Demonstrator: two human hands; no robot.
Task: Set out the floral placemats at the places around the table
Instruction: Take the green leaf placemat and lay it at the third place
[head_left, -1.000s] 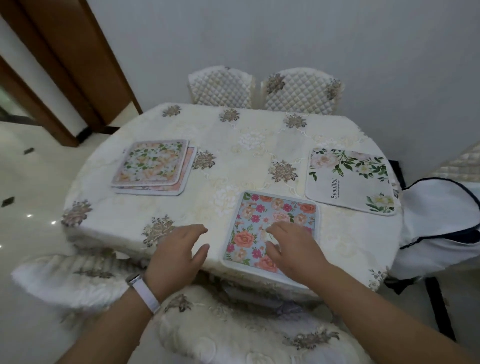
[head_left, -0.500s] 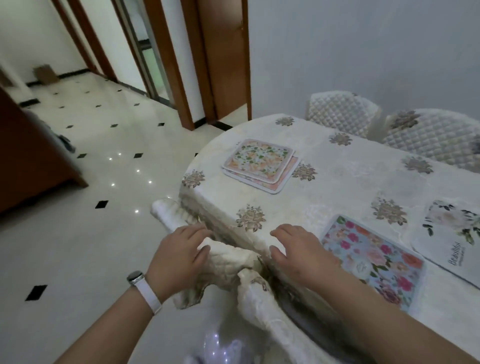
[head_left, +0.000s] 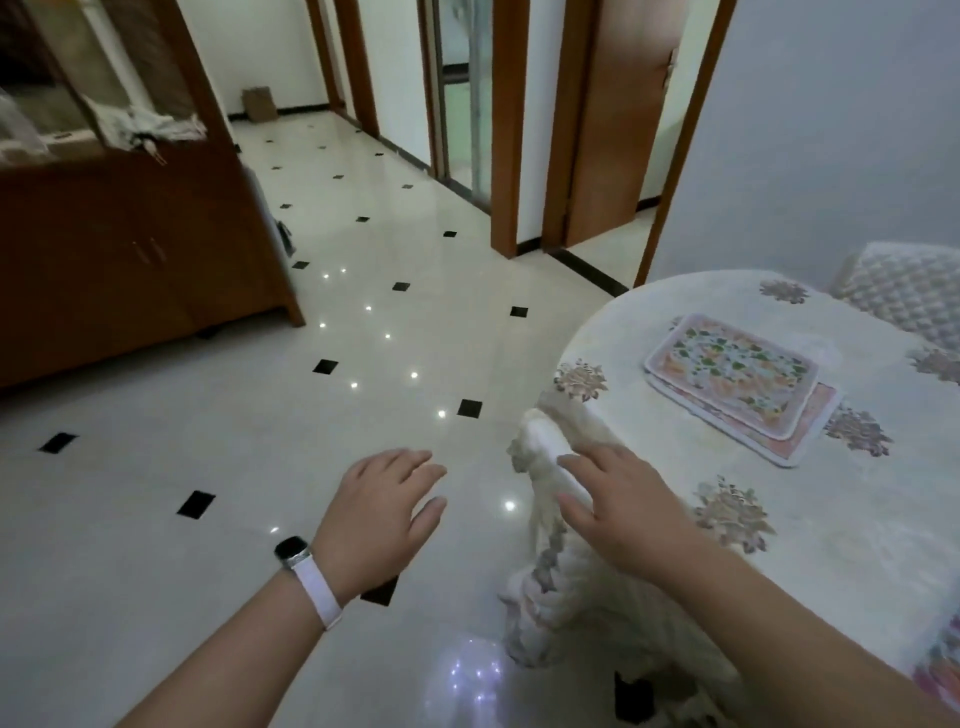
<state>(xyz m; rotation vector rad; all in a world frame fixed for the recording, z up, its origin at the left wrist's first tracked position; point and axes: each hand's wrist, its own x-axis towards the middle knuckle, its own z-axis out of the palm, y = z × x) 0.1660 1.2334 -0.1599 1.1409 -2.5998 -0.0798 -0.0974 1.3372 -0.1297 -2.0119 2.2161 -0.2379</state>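
Viewing, at left, a glossy tiled floor (head_left: 260, 467) running up to a wooden cabinet (head_left: 130, 260). Standing beside a round cloth-covered table (head_left: 857, 545) at right, a padded chair back (head_left: 545, 447) tucked against its near edge. Showing the stack of floral placemats (head_left: 727, 374) lying on the tabletop, well apart from both hands. Resting the right hand (head_left: 618, 509), fingers straight, on the chair back; holding the left hand (head_left: 379, 514) open over the floor, gripping nothing. Wearing a white-strapped watch (head_left: 306, 569) on the left wrist.

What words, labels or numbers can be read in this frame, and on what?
No readable text in this frame.
stack of floral placemats: flower prints only, no words.
watch on the left wrist: face dark.
brown box by the far wall: too small and blurred to tell.
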